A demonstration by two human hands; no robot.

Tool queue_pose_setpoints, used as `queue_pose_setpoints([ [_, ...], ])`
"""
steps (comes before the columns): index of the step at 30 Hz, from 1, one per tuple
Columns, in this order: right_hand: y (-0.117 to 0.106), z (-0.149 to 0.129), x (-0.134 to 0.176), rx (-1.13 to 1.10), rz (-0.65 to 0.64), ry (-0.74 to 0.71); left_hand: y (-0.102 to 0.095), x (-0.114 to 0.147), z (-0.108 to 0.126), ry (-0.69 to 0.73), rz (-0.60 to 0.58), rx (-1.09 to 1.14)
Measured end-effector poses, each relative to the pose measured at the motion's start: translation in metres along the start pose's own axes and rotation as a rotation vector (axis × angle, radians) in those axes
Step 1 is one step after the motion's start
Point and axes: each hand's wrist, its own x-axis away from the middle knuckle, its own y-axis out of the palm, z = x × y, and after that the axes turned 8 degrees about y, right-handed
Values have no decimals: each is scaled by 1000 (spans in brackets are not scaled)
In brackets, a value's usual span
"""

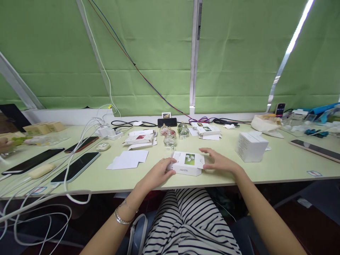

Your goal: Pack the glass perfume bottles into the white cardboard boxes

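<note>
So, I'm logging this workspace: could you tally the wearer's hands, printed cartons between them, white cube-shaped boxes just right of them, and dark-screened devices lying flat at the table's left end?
Wearer's hands, left hand and right hand: 2
Printed carton: 1
White cube-shaped box: 1
Dark-screened devices: 3
Total: 7

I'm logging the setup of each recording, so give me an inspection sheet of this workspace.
Surface: pale green table.
Work items: white box with flower picture; glassware behind it; carton stacks to either side.
Clutter: phones left, right and back; white cube on the right.
Grips: left grip holds the box's left end; right grip spread at its right end.
Cables: white cables left, some hanging over the front edge.
Surroundings: green blinds.
</note>
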Motion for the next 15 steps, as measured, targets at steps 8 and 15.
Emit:
queue_pose_setpoints([
  [8,21,-1,-13,-37,-137,-23,-2,-2,6,14,23,-88],
  [15,31,-6,-15,45,-53,-55,-2,-2,7,40,7,-126],
])
